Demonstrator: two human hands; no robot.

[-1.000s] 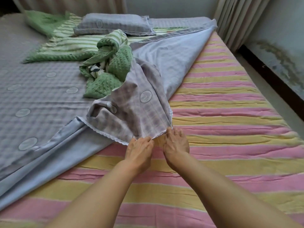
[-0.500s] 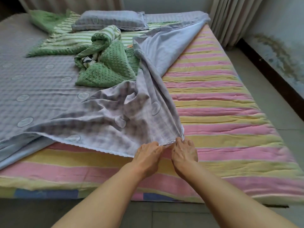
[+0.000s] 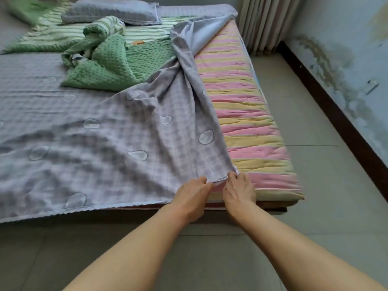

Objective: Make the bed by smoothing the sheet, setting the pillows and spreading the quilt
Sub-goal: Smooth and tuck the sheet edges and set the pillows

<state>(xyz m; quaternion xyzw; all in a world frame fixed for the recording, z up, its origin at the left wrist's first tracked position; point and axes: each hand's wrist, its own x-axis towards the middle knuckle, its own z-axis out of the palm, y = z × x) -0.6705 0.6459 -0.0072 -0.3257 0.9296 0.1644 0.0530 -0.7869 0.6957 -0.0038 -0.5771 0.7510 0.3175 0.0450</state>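
A lilac checked sheet point(image 3: 109, 141) with pale oval motifs covers most of the bed. Its lace-edged corner lies at the foot edge, pinched between my left hand point(image 3: 192, 195) and my right hand point(image 3: 239, 191), which sit side by side. To the right of the sheet the pink and yellow striped mattress pad point(image 3: 249, 127) is bare. A crumpled green dotted quilt point(image 3: 109, 64) lies in the middle of the bed. A lilac pillow point(image 3: 113, 10) rests at the head, on a green striped blanket point(image 3: 144, 32).
Grey tiled floor point(image 3: 315, 206) runs along the bed's foot and right side. A dark skirting board point(image 3: 336, 114) and a stained wall stand to the right. Pleated curtains point(image 3: 264, 22) hang at the far right corner.
Both hands have pulled the sheet corner back toward the foot of the bed and to the right. The sheet now covers more of the striped pad. The view has stepped back.
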